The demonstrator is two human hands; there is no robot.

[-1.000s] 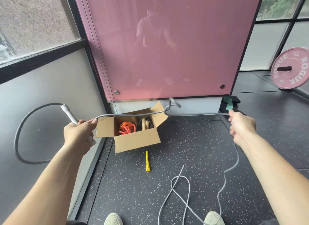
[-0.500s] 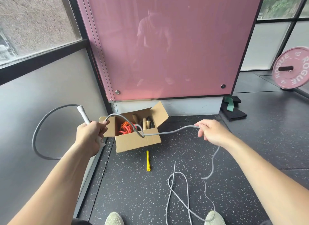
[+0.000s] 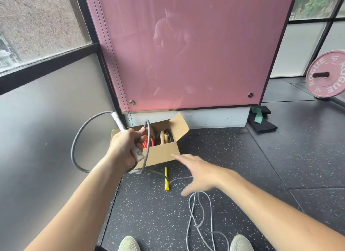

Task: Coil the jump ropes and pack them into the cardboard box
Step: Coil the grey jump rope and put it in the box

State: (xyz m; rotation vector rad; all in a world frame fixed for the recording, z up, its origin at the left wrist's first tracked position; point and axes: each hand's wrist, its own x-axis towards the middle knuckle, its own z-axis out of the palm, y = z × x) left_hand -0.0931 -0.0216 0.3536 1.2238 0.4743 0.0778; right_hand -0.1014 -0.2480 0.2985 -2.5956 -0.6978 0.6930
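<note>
The left hand (image 3: 123, 148) grips loops of the gray rope (image 3: 148, 138), middle left. The right hand (image 3: 199, 172) is spread, empty — the loose rope lies just below it, running down the frame.

Bright, soft daylight from window (image 3: 37, 22) at 10 o'clock. Faint reflection, mild glare on glossy panel (image 3: 186, 45) at 12. Right hand (image 3: 197, 172) motion-blurred. Weak shadows on floor (image 3: 242, 157). Wide-angle bending toward edges.

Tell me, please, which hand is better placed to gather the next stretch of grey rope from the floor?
The right hand: it is open and free above the slack grey rope, while the left hand grips the white handle.
</note>
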